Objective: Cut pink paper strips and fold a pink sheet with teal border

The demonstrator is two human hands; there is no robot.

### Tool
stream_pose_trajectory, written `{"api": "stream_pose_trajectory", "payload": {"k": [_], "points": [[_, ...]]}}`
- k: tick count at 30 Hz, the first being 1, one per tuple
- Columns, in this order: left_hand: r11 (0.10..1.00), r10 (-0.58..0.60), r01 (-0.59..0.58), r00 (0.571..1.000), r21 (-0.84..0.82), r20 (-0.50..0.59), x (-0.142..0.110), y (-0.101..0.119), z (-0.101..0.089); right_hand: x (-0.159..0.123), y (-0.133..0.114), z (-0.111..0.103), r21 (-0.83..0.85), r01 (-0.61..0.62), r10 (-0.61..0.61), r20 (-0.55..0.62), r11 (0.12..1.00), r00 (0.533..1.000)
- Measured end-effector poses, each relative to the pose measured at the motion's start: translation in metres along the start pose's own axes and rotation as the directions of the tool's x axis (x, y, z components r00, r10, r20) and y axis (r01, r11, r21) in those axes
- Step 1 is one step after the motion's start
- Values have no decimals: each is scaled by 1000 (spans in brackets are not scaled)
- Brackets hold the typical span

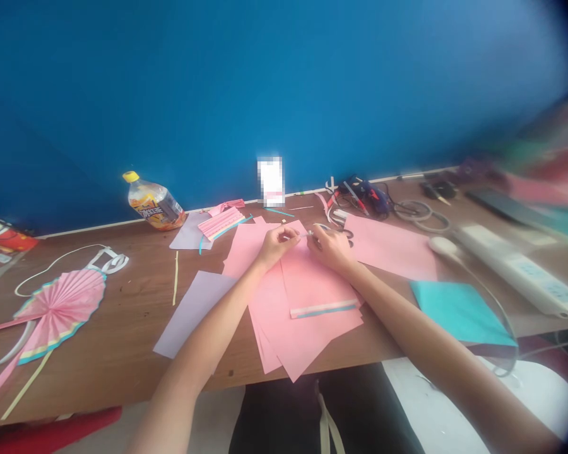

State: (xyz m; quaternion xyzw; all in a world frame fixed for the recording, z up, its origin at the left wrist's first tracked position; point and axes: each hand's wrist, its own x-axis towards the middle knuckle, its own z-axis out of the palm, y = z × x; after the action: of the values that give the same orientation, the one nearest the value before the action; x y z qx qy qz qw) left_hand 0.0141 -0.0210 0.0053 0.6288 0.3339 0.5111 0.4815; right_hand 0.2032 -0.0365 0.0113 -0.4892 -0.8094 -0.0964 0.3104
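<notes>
Wooden table (132,328): pink paper (319,284) (striped edge) under both hands (281,244).

The wall (265,94) is blue, the bottle cap (130,176) yellow, the square sheet (461,312) turquoise.

So we've got a yellow-capped drink bottle (156,205) by the far edge of the table (123,328), left of middle, plus a blurry red packet (9,238) at the far left corner. Our chunky white power strip (520,271) sits toward the right edge, a looped grey cable (419,217) nearer the far edge.
</notes>
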Motion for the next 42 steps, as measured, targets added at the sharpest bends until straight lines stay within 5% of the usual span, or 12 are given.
{"api": "stream_pose_trajectory", "payload": {"k": [14, 34, 38, 42], "points": [[997, -40, 29, 988, -78, -151, 2, -12, -2, 2, -5, -10, 147, -62, 53, 66, 987, 996], [996, 36, -25, 990, 86, -134, 4, -5, -4, 5, -3, -21, -115, -74, 76, 12, 991, 997], [960, 69, -73, 997, 271, 24, 10, 11, -21, 5, 1, -23, -131, -151, 151, -8, 980, 988], [776, -21, -102, 982, 622, 188, 13, 32, -41, 5, 2, -25, -111, -177, 180, 12, 978, 984]]}}
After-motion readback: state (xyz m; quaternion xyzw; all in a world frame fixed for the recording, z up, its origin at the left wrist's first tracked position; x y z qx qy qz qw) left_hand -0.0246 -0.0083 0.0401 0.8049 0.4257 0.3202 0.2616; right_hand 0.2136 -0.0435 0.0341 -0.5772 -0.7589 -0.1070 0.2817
